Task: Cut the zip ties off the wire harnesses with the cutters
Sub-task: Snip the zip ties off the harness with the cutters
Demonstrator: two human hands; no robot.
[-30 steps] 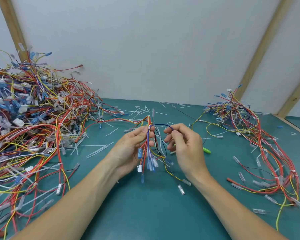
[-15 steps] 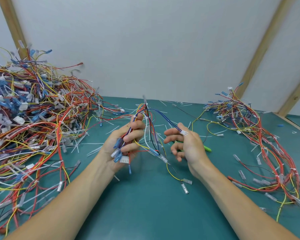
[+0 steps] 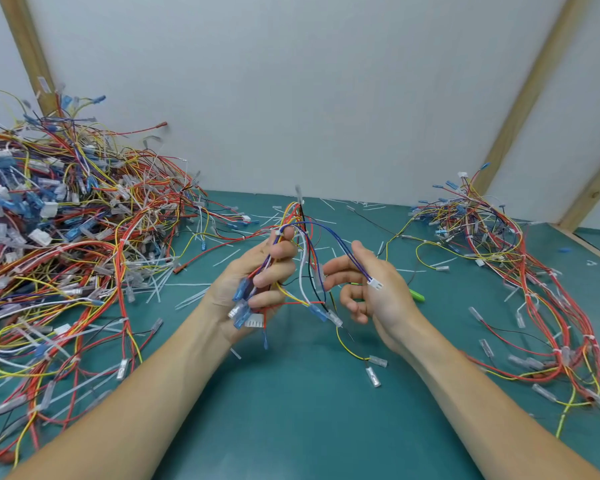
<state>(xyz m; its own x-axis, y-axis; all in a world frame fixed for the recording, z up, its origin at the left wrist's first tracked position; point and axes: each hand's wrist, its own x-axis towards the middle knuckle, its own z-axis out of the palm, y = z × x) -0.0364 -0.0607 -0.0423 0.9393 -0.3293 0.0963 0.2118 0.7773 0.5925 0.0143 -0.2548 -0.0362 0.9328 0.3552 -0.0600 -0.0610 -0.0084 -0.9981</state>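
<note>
At the bench's (image 3: 291, 427) left edge a big heap (image 3: 66, 254) of harnesses runs up to the wall and out of view; whether its ties are cut or uncut I cannot make out. Loose white offcuts (image 3: 187, 299) lie scattered on the bench beside it.

Near the middle, the left hand (image 3: 253, 289) holds one harness (image 3: 302, 244) upright above the bench, its grip curled round the bundled wires with blue and clear terminals hanging below the palm. A small white band (image 3: 278, 233) shows on the bundle just above the thumb; it looks like a zip tie, but it is too small to be sure.

Just right of it, the right hand (image 3: 371, 292) has its grip loosely spread and holds no tool. Blue and purple leads from the harness drape over its forefinger, ending in a white plug (image 3: 374, 283) that rests against the palm. No finger plainly pinches them.

The step in hand seems to be sorting the harness to find or expose a tie, not cutting. Behind the right hand a green tip (image 3: 417, 295) lies on the bench, likely a handle of the cutters, though the hand hides the rest. The next move would call for freeing the right hand of the leads, taking up that tool, and setting its blades on the tie alone, clear of the wires.

By the right edge lies a smaller pile (image 3: 499, 244) of harnesses, partly cut off by the frame.
</note>
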